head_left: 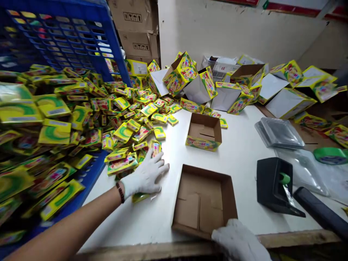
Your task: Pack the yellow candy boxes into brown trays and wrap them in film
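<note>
My left hand [145,175], in a white glove, lies over the near edge of the pile of small yellow-green packs [123,132], fingers spread, with a pack [140,197] partly under the palm. At the bottom, my gloved right hand [239,239] is at the near right corner of an open brown box [205,199]; its fingertips touch the box wall, and the thumb side is partly hidden. The box is empty, with its flaps folded across the bottom. Behind it stands a smaller-looking open box [204,132] with a yellow printed side.
A blue crate [106,40] spills packs at the left. Printed boxes [195,85] are heaped along the back. On the right are clear plastic trays [278,133], a black tape dispenser [274,185] and green tape [330,156]. The table's wooden edge [296,237] runs along the front.
</note>
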Tool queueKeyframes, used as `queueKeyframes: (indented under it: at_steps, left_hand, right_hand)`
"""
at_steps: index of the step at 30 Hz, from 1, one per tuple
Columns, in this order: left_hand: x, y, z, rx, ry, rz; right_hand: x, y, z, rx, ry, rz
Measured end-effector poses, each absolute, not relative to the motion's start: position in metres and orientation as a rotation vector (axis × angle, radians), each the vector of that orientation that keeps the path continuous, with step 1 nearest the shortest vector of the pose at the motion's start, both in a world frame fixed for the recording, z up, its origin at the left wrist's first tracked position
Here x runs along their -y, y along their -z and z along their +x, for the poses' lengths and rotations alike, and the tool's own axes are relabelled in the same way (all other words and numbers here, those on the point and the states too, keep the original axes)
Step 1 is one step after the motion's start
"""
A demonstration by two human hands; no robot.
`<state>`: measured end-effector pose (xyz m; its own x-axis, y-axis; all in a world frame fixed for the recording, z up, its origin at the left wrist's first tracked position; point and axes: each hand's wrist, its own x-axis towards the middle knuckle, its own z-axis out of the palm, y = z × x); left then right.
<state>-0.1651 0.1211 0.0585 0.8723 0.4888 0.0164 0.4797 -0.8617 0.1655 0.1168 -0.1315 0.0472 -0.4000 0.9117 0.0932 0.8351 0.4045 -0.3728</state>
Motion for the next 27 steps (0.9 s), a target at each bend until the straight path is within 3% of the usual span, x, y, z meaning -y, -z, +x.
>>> queueKeyframes:
  at_steps: [4,9,17,23,25,27]
  left_hand:
    - [-0.045,-0.042,-0.211,-0.837,-0.282,2.806]
    - [0.004,-0.018,-0.253,-1.58,-0.877,2.485]
    - [0.019,-0.031,-0.252,-1.683,-0.686,2.546]
    - [0.013,-0.042,-0.198,-1.806,-0.08,2.571]
    - [0.015,-0.046,-0.197,-1.8,-0.153,2.527]
    - [0.027,-0.055,-0.202,-1.681,-0.468,2.569]
  right_hand:
    - [0.137,-0.045,0.121,2.33,-0.387,-1.395]
    - [0.138,-0.053,0.121,2.404,-0.35,-1.456]
    - [0.155,-0.069,0.1,2.24,-0.146,-1.452]
    - [0.158,-0.084,0.071,2.247,-0.216,-1.343]
    - [0.152,-0.086,0.066,2.173,-0.227,-1.359]
    - [0.141,-0.092,0.06,2.064,-0.255,-1.422]
